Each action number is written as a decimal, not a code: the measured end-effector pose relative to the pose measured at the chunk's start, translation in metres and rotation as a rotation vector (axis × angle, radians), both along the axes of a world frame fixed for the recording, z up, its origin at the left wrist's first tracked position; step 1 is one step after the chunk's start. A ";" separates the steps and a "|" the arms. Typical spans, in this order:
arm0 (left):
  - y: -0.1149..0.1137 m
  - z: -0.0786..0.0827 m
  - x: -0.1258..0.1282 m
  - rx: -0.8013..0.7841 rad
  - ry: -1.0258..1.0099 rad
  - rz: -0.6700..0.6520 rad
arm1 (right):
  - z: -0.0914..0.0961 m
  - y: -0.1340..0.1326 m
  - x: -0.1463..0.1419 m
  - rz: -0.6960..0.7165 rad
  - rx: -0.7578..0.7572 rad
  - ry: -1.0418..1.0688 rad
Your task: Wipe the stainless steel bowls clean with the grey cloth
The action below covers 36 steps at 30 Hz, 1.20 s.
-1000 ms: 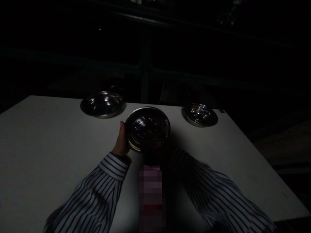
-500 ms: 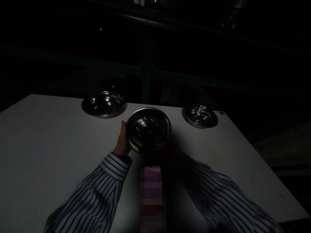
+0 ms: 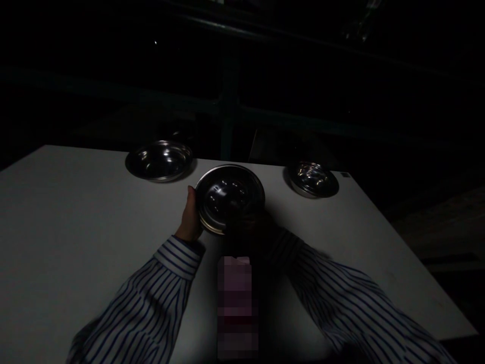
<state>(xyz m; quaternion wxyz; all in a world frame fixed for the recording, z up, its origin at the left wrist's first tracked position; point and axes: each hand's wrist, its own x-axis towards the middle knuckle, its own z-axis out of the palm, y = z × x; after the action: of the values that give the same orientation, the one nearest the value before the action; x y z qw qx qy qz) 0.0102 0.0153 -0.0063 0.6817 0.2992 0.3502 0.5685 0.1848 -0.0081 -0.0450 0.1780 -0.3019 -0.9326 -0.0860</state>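
A shiny metal bowl (image 3: 231, 194) is tilted over the middle of the table with its hollow side facing me. My left hand (image 3: 190, 217) grips its left rim, thumb pointing up along the edge and the other fingers hidden behind or under the bowl. Deep shadow covers my right hand (image 3: 255, 227) at the near right side of the bowl, so its fingers cannot be made out. Both of my sleeves are white with dark blue stripes.
A wide metal bowl (image 3: 159, 163) stands at the table's far left edge, and a smaller metal bowl (image 3: 312, 180) near the far right corner. Under my arms is the white table (image 3: 94, 212). A pinkish pixelated patch (image 3: 235, 303) lies between my forearms. The background is very dark.
My right hand has shifted slightly over the near part of the bowl and sunk deeper into shadow. The bowl and my left hand stay nearly in place; the whole view has moved a little.
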 end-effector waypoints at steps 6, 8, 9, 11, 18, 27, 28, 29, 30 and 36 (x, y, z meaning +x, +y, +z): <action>-0.001 0.001 -0.001 -0.060 0.064 0.129 | 0.005 -0.003 -0.038 -0.034 -0.087 0.048; -0.001 0.001 -0.002 -0.019 0.039 0.093 | 0.007 -0.005 -0.039 -0.022 -0.090 0.032; -0.001 0.001 -0.003 0.003 0.028 0.070 | 0.007 -0.005 -0.034 -0.010 -0.087 0.006; -0.001 0.000 -0.004 0.036 0.020 0.034 | 0.008 -0.007 -0.016 0.014 -0.054 -0.051; 0.002 -0.003 -0.007 0.067 0.034 0.040 | 0.035 -0.026 0.027 -0.083 0.153 -0.108; -0.002 0.003 -0.007 0.105 0.000 0.026 | 0.056 -0.038 0.010 -0.203 0.029 -0.105; -0.002 0.003 -0.006 0.093 0.001 0.017 | 0.056 -0.039 0.009 -0.192 0.027 -0.108; -0.002 0.003 -0.006 0.077 0.007 0.008 | 0.056 -0.039 0.009 -0.177 0.024 -0.113; -0.003 0.003 -0.006 0.058 0.016 0.000 | 0.054 -0.040 0.009 -0.164 0.017 -0.123; -0.002 0.002 -0.004 -0.005 0.034 -0.010 | 0.033 -0.023 -0.009 -0.091 -0.102 -0.081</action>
<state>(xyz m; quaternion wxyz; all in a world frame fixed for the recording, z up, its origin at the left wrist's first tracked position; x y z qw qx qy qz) 0.0063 0.0128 -0.0041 0.6792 0.3090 0.3616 0.5590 0.1754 -0.0315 -0.0118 0.1205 -0.3488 -0.9276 -0.0585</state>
